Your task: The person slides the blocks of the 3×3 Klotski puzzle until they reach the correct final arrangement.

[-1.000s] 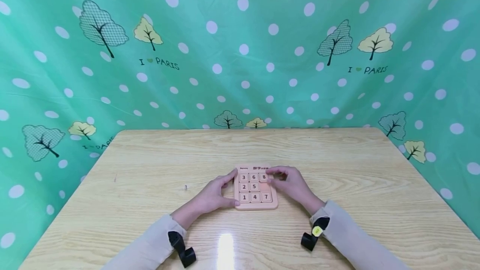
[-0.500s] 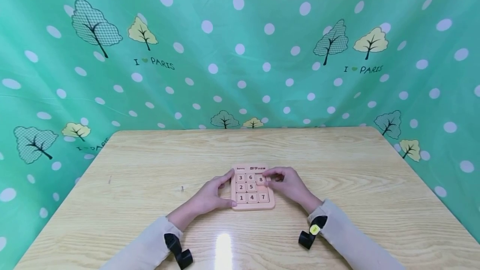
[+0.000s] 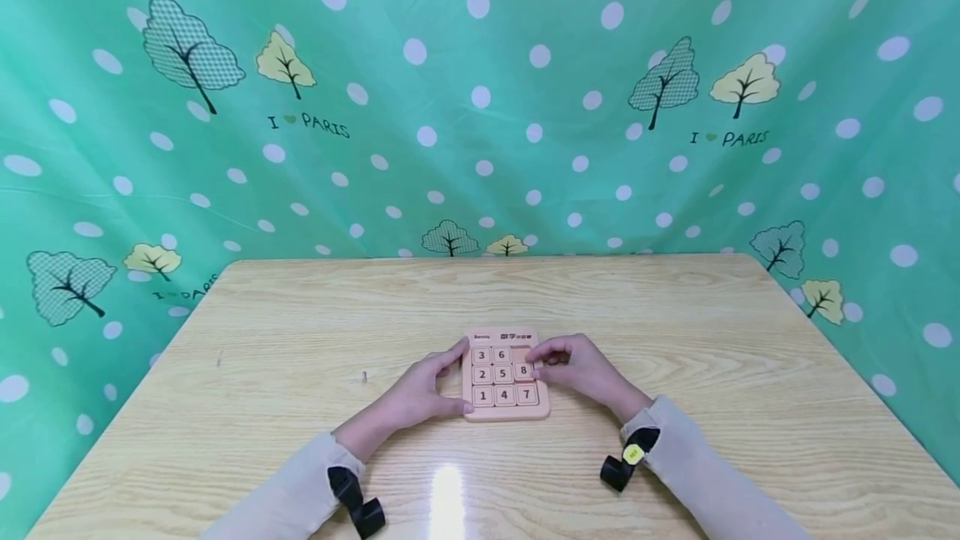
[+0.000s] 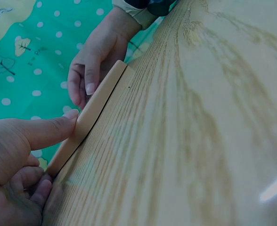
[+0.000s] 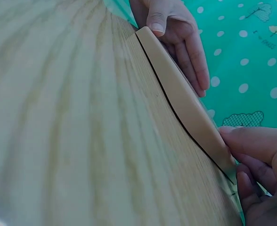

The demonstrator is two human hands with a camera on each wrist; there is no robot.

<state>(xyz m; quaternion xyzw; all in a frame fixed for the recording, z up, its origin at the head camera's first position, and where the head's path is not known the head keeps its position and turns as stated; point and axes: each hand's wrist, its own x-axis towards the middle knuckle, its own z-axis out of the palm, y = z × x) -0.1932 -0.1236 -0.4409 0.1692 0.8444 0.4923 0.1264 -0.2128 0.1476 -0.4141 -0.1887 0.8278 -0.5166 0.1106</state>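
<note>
A pink sliding number puzzle (image 3: 506,416) lies flat on the table, its numbered tiles facing up. In the head view my left hand (image 3: 412,394) holds its left side, thumb at the near corner and a finger at the far one. My right hand (image 3: 581,367) has bent thumb and index fingertips on the 8 tile (image 3: 522,371) at the right of the middle row. The vacant slot is at the top right, partly behind the index finger. Both wrist views show only the puzzle's edge (image 4: 95,103), with the tiles out of sight.
The light wood table (image 3: 337,298) stretches around the puzzle on all sides. Behind it hangs a green dotted cloth (image 3: 480,148) with printed trees. Black wrist cameras (image 3: 367,517) are strapped over both sleeves.
The 8 tile has slid from the top right slot down to the middle row, the right fingertips moving with it. The left hand keeps its hold. The head view has shifted slightly.
</note>
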